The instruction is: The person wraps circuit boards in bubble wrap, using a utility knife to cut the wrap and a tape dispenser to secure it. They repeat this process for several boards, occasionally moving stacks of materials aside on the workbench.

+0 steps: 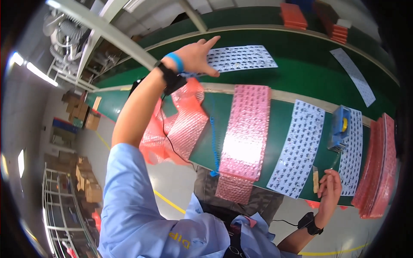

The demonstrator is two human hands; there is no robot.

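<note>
White component-dotted panel (243, 58) lies flat on the green conveyor belt (301, 64), its near-left end beneath the left hand (195, 58). We see that hand spread wide, the thumb toward the panel's near edge and the index finger reaching past its far edge; we cannot tell whether the fingertips press on it. A blue wristband (175, 62) circles the wrist just behind this grip.

Nearer the body than the left hand, we find crumpled pink bubble wrap (187, 122) on the green worktable (279, 120). Right of the wrap lie a blue coiled cord (213, 142) and a bubble-wrapped flat package (245, 133), which overhangs the table's near edge.

Farther right, the right hand (330, 187) has its fingers bent and held close together; we cannot tell whether they pinch anything. Just beyond its fingertips stands a blue tape dispenser (337, 129) with a yellow core. Beside the hand, on its left, we note a small tan stick (315, 180), then a second dotted panel (297, 146). A third dotted panel (352, 172) lies right of the fingers, partly behind the dispenser, and outermost stand pink-wrapped packages (378, 172).
</note>
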